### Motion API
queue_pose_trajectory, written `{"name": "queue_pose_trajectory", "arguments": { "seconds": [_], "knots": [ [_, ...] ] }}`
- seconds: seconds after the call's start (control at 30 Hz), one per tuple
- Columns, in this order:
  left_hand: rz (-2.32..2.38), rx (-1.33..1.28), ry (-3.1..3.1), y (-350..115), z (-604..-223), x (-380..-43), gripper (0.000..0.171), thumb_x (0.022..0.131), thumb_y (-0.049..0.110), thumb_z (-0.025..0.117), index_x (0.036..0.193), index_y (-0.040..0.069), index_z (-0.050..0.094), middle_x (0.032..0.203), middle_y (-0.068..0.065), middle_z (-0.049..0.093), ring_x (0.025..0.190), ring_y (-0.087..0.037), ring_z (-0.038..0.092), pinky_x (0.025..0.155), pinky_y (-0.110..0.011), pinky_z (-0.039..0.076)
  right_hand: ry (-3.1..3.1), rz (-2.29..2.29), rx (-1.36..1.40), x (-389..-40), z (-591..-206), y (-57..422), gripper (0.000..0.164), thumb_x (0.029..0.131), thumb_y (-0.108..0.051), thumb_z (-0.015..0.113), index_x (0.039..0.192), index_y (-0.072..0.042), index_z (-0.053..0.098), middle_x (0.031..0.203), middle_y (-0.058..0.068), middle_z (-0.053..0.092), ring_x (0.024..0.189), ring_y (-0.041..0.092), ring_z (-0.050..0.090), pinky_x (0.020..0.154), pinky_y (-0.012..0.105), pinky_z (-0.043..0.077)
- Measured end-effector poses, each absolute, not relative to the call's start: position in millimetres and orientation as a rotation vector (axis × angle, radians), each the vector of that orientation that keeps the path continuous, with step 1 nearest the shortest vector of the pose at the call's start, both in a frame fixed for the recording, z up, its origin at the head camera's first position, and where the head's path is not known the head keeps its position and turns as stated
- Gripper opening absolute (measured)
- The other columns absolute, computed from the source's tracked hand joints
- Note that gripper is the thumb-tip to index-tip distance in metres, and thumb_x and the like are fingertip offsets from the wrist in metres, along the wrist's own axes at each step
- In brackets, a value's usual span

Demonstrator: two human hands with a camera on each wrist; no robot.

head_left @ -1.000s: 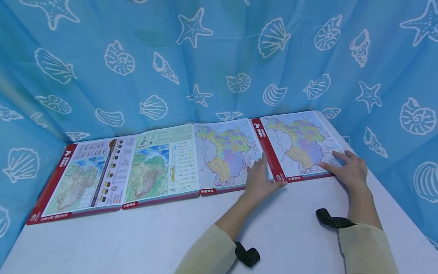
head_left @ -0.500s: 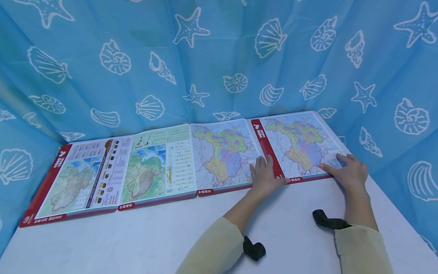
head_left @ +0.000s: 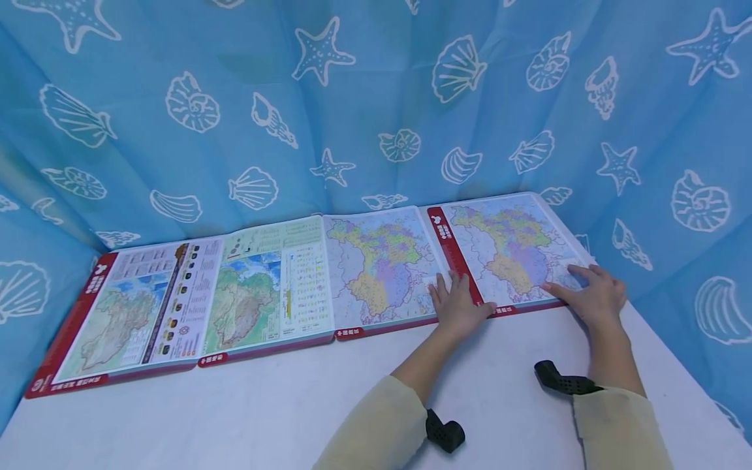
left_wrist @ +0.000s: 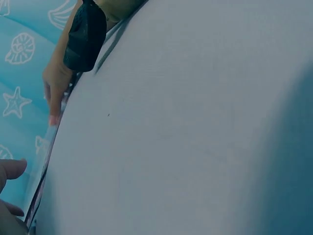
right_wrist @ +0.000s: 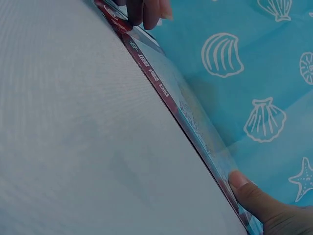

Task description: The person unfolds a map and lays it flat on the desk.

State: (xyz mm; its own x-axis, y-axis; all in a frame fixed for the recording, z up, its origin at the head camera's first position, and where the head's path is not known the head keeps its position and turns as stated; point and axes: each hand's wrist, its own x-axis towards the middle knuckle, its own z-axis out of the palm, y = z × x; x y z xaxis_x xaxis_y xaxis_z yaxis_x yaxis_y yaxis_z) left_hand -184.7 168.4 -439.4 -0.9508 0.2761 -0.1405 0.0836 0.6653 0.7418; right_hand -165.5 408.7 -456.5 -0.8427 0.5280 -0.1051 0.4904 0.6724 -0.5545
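Note:
A row of flat map panels lies along the back of the table, their front edges layered. My left hand (head_left: 459, 312) rests on the third map panel (head_left: 384, 264), its fingers spread near the red strip (head_left: 454, 254) beside the rightmost panel. Its thumb reaches across to that panel's front edge. On the front right corner of the rightmost map panel (head_left: 511, 241) lies my right hand (head_left: 596, 297), the thumb on the printed map. The right wrist view shows this thumb (right_wrist: 252, 193) at the panel's edge. Neither hand visibly grips anything.
Further left lie a green map panel (head_left: 270, 287) and a red-bordered map panel (head_left: 135, 310). A blue curtain (head_left: 364, 98) with white shells and starfish hangs right behind the row. White cloth (head_left: 235, 418) covers the table in front.
My left hand has shifted a little to the right and nearer the front edge. The right hand stays at the corner. The head view has turned slightly; the panels look unmoved.

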Motion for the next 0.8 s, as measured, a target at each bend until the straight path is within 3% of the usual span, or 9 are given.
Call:
{"name": "queue_pose_trajectory", "arguments": {
  "seconds": [0.37,0.5,0.6,0.67,0.8],
  "knots": [
    [1.409,0.177,2.547,168,-440,-188,0.076,0.080,0.021,0.073,0.144,0.008,0.034,0.147,-0.007,0.035,0.143,-0.028,0.010,0.116,-0.048,-0.001,-2.791,0.941,-0.855,-168,-459,409,0.087,0.081,-0.054,0.066,0.146,-0.007,0.034,0.154,0.027,0.003,0.135,0.051,0.005,0.100,0.070,0.025],
    [1.528,0.089,2.456,168,-434,-186,0.069,0.083,0.021,0.071,0.141,0.009,0.037,0.132,-0.006,0.046,0.133,-0.023,0.030,0.111,-0.044,0.025,-2.790,0.954,-0.868,-167,-458,409,0.088,0.080,-0.055,0.067,0.146,-0.007,0.033,0.155,0.027,0.003,0.136,0.050,0.004,0.100,0.070,0.025],
    [1.622,0.041,2.324,168,-425,-183,0.058,0.086,0.024,0.068,0.136,0.011,0.042,0.119,-0.004,0.052,0.115,-0.019,0.047,0.095,-0.038,0.046,-2.793,0.948,-0.867,-166,-458,409,0.089,0.079,-0.056,0.066,0.146,-0.008,0.033,0.155,0.026,0.003,0.136,0.051,0.004,0.100,0.070,0.026],
    [1.682,0.013,2.239,167,-419,-182,0.053,0.087,0.024,0.068,0.133,0.011,0.045,0.114,-0.003,0.054,0.108,-0.018,0.054,0.087,-0.038,0.052,-2.795,0.945,-0.861,-167,-458,410,0.089,0.079,-0.056,0.066,0.146,-0.008,0.033,0.155,0.026,0.002,0.136,0.051,0.004,0.100,0.070,0.026],
    [1.718,-0.019,2.197,164,-414,-181,0.051,0.088,0.021,0.066,0.132,0.010,0.045,0.112,-0.003,0.054,0.106,-0.018,0.056,0.087,-0.040,0.053,-2.797,0.943,-0.857,-167,-457,410,0.089,0.079,-0.057,0.066,0.146,-0.007,0.034,0.155,0.027,0.003,0.136,0.051,0.004,0.100,0.070,0.027]
  ]
}}
